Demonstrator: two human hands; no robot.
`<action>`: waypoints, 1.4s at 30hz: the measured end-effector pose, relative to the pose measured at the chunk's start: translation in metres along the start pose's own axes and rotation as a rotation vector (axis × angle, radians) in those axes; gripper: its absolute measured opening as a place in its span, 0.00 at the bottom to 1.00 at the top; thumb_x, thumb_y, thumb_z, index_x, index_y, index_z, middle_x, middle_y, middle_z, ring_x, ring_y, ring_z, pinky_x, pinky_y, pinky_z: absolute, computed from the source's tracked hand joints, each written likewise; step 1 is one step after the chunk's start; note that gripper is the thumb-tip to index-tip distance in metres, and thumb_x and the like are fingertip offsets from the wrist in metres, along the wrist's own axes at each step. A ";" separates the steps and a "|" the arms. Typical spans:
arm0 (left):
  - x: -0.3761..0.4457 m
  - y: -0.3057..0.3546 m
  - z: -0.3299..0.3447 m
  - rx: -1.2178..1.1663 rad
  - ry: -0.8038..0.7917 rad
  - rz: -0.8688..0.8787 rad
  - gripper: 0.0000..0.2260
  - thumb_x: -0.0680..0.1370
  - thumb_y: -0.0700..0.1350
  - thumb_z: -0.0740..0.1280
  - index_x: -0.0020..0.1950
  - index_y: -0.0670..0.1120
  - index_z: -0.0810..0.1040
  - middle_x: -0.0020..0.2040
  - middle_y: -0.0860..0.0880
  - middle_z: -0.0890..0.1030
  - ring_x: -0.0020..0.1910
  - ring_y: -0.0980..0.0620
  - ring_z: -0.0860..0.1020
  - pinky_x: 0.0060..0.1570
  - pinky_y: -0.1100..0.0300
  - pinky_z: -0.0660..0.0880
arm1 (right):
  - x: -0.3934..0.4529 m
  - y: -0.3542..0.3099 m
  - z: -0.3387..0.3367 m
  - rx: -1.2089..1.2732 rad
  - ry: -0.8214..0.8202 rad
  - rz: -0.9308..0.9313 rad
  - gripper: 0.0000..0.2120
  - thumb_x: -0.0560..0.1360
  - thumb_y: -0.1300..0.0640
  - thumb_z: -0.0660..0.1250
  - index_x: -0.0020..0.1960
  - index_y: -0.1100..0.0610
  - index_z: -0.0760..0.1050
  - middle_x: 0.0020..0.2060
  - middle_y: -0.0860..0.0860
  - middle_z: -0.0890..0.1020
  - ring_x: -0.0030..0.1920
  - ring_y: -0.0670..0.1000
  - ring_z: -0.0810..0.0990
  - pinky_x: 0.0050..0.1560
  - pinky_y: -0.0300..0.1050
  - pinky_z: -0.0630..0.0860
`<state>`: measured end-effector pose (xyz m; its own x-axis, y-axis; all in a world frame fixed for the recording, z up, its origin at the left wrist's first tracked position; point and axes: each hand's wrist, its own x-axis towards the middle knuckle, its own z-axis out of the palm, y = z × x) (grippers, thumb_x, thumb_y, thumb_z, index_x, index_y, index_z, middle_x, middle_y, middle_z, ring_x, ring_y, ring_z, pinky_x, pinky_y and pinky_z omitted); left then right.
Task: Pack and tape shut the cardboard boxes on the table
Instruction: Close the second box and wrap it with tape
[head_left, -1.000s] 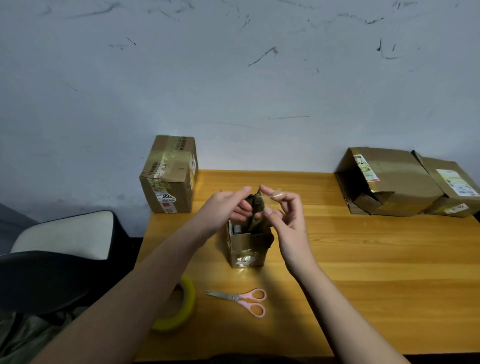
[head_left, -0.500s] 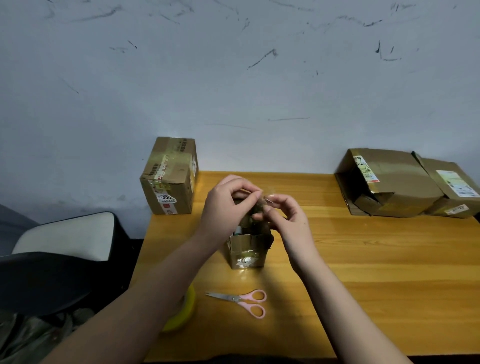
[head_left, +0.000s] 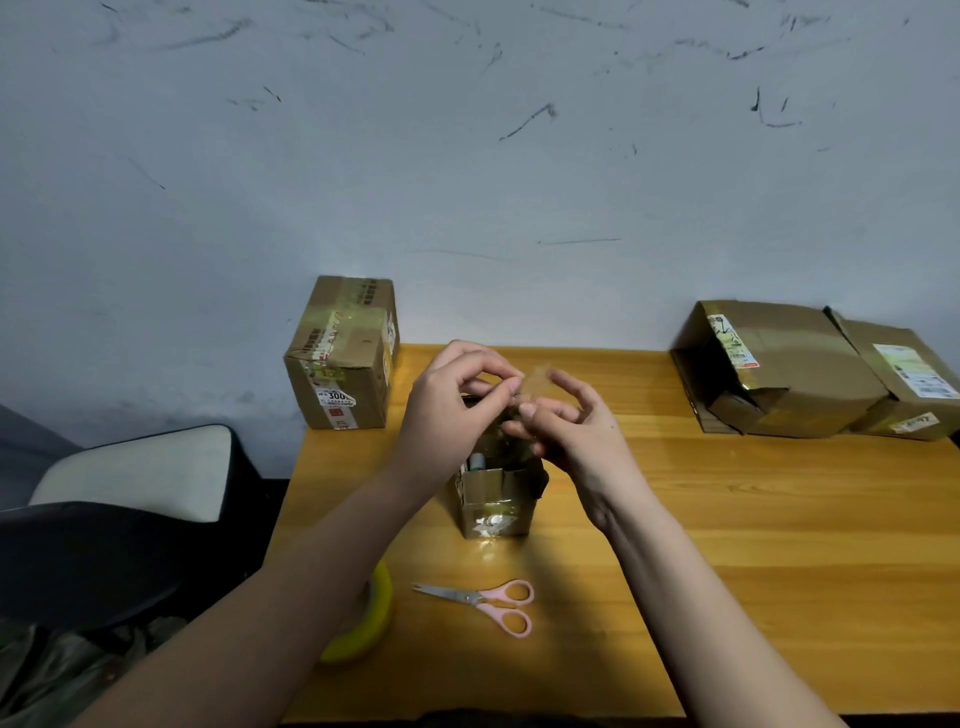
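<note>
- Centrally in the frame, both hands meet just above a small open cardboard box (head_left: 496, 501) standing on the wooden counter (head_left: 753, 519).
- Left hand (head_left: 452, 410): its grip is narrow, thumb and forefinger pinching the left edge of a clear piece of tape (head_left: 537, 387).
- Right hand (head_left: 576, 431): fingers curled, their tips at the tape's lower right edge; whether they actually pinch it I cannot tell.
- Something pale blue shows inside the small box's open top.
- Pink-handled scissors (head_left: 483, 603) lie closed on the counter, lower centre, near the box.
- A yellow tape roll (head_left: 371, 623) sits at the counter's lower left, partly hidden by the left forearm.
- A taped box (head_left: 340, 358) stands at the counter's upper left corner.
- Two larger boxes (head_left: 779, 369) lie side by side, touching, at upper right.
- A chair (head_left: 119, 499) stands at the left edge.
</note>
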<state>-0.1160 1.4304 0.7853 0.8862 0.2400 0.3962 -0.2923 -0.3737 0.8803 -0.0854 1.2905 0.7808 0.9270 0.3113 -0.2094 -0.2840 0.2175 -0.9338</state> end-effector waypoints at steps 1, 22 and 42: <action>0.000 0.000 0.000 -0.001 -0.002 0.002 0.09 0.75 0.37 0.71 0.42 0.52 0.80 0.49 0.50 0.78 0.40 0.58 0.81 0.45 0.64 0.78 | 0.001 -0.001 0.000 -0.025 -0.002 0.003 0.16 0.74 0.67 0.69 0.59 0.56 0.72 0.42 0.52 0.85 0.38 0.48 0.84 0.39 0.40 0.71; 0.008 -0.009 0.000 -0.042 0.014 -0.124 0.08 0.75 0.39 0.70 0.42 0.52 0.81 0.50 0.49 0.78 0.39 0.48 0.82 0.47 0.52 0.81 | 0.007 0.006 -0.008 -0.169 -0.084 -0.019 0.07 0.75 0.66 0.68 0.49 0.55 0.78 0.44 0.45 0.84 0.46 0.48 0.84 0.45 0.42 0.70; 0.003 -0.028 0.003 0.051 -0.048 -0.139 0.09 0.75 0.37 0.70 0.47 0.51 0.81 0.52 0.53 0.75 0.41 0.61 0.81 0.48 0.67 0.78 | 0.019 0.031 -0.019 -0.236 -0.065 -0.046 0.12 0.76 0.70 0.65 0.51 0.54 0.79 0.32 0.46 0.77 0.39 0.44 0.77 0.49 0.38 0.74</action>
<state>-0.1040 1.4391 0.7609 0.9334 0.2500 0.2573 -0.1479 -0.3850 0.9110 -0.0719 1.2857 0.7423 0.9177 0.3668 -0.1527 -0.1694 0.0135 -0.9855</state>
